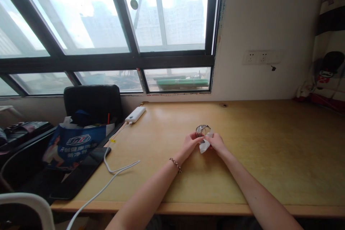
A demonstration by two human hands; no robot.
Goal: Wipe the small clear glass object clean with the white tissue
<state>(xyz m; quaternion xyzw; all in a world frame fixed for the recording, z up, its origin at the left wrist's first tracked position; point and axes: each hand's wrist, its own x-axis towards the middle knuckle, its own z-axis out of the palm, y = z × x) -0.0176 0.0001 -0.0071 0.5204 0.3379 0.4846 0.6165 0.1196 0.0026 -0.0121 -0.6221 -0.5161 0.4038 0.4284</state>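
Note:
A small silvery openwork ring, perhaps a bangle [202, 128], is held up above the wooden table [269, 158]. My left hand [193, 143] grips its left side between thumb and fingers. My right hand [217, 143] pinches a crumpled white tissue [205, 146] against the ring's lower right side. Part of the tissue hangs down between the two hands. Some of the ring is hidden behind the fingers and the tissue, so its exact kind is hard to make out. A braided bracelet [175, 165] circles my left wrist.
On the table's left side lie a white power bank [135, 114] and a white cable [118, 170]. A black tablet-like slab [81, 174] overhangs the left edge. Beside it, a blue bag [78, 143] rests on a black chair [93, 102]. Windows and a wall with sockets [262, 57] stand behind.

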